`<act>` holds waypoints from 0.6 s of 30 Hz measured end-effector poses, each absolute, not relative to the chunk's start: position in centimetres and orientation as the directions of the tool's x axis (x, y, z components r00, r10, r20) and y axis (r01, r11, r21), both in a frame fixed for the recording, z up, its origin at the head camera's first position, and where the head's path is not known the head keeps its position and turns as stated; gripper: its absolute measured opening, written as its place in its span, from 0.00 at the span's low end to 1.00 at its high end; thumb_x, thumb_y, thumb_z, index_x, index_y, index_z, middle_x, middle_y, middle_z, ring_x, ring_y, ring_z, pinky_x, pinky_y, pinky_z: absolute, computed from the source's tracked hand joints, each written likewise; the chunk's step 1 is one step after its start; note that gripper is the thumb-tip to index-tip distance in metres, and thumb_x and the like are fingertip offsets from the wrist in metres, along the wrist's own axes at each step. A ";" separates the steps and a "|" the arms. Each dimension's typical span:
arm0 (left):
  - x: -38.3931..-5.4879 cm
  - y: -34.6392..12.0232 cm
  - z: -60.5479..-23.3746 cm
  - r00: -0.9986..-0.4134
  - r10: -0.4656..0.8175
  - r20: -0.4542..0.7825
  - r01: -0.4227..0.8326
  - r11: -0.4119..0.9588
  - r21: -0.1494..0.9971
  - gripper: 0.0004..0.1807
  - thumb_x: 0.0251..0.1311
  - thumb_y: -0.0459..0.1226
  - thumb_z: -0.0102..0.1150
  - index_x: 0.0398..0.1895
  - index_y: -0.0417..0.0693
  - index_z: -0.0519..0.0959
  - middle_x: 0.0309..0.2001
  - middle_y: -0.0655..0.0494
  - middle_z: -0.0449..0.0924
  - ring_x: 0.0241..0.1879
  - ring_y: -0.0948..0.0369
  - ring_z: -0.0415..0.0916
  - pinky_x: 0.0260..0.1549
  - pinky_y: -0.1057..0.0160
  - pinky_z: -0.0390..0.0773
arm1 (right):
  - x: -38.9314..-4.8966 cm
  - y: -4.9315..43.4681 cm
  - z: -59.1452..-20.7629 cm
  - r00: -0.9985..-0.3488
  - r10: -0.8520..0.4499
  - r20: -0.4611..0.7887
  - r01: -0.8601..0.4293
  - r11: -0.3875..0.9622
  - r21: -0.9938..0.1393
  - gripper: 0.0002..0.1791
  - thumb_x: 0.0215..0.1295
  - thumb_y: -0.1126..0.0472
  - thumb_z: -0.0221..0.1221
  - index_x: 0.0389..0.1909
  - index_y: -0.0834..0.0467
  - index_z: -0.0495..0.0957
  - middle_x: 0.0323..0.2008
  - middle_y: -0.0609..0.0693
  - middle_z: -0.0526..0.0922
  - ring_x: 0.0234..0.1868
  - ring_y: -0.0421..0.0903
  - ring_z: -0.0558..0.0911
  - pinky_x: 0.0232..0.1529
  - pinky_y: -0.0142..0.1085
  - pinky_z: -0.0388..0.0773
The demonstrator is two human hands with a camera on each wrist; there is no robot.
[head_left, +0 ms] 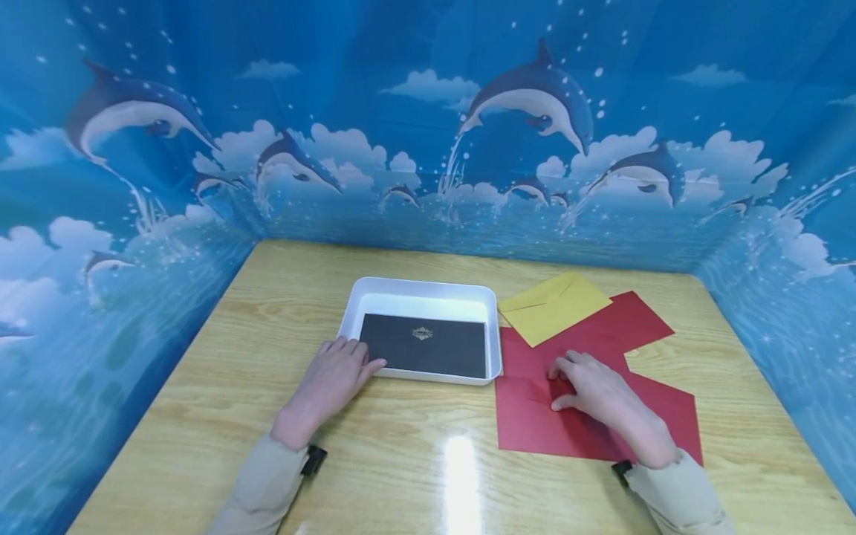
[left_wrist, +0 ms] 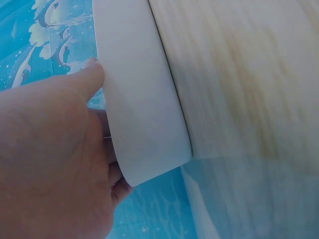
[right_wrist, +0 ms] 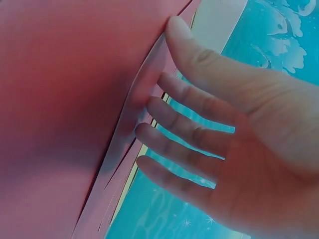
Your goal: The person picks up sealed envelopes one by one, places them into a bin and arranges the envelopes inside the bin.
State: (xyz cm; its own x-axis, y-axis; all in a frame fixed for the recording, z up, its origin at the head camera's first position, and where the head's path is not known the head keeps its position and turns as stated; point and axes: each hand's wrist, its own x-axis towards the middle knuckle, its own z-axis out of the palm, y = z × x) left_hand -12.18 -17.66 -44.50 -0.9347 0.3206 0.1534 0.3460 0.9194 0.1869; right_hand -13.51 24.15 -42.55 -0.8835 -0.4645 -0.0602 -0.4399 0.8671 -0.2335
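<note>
Red envelopes [head_left: 535, 431] lie under my curved right hand [head_left: 591, 386], pinched or not I cannot tell, while my left hand [head_left: 337, 371] grips the white tray [head_left: 428, 290], probably for steadiness.

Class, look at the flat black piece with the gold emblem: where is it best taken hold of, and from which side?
Probably by the middle of its far long edge, bringing the grip down from above: the black piece lies flat, and bare floor of the white tray shows beyond that edge, while its near edge sits close to the wall.
</note>
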 end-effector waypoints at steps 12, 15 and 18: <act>-12.2 -17.6 -44.6 -0.941 0.313 0.129 0.333 0.924 0.187 0.23 0.77 0.52 0.48 0.42 0.40 0.79 0.41 0.47 0.81 0.49 0.47 0.77 0.57 0.46 0.70 | -13.9 24.2 -42.6 -0.874 -0.466 -0.137 -0.419 0.866 -0.272 0.24 0.48 0.57 0.79 0.36 0.56 0.72 0.33 0.46 0.71 0.37 0.43 0.71 0.36 0.39 0.74; -12.2 -17.6 -44.6 -0.940 0.314 0.132 0.335 0.924 0.186 0.23 0.77 0.52 0.48 0.42 0.40 0.79 0.41 0.47 0.81 0.49 0.47 0.77 0.57 0.47 0.70 | -14.1 24.6 -42.1 -0.882 -0.436 -0.177 -0.359 0.866 -0.347 0.24 0.51 0.57 0.77 0.38 0.56 0.70 0.31 0.46 0.72 0.33 0.42 0.72 0.33 0.37 0.73; -12.2 -17.6 -44.6 -0.938 0.316 0.141 0.339 0.923 0.183 0.22 0.76 0.52 0.49 0.41 0.41 0.79 0.40 0.48 0.80 0.48 0.48 0.77 0.55 0.47 0.71 | -14.3 25.0 -41.7 -0.894 -0.423 -0.144 -0.343 0.857 -0.385 0.22 0.54 0.59 0.75 0.41 0.57 0.72 0.31 0.45 0.75 0.30 0.40 0.73 0.31 0.35 0.73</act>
State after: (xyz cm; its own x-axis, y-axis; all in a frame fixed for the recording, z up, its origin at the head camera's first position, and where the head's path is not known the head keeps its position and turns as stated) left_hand -12.19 -17.62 -44.58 -0.9382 0.3161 0.1411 0.3386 0.9229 0.1833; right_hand -14.32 24.96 -41.74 -0.8944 -0.4233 -0.1445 -0.3434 0.8568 -0.3847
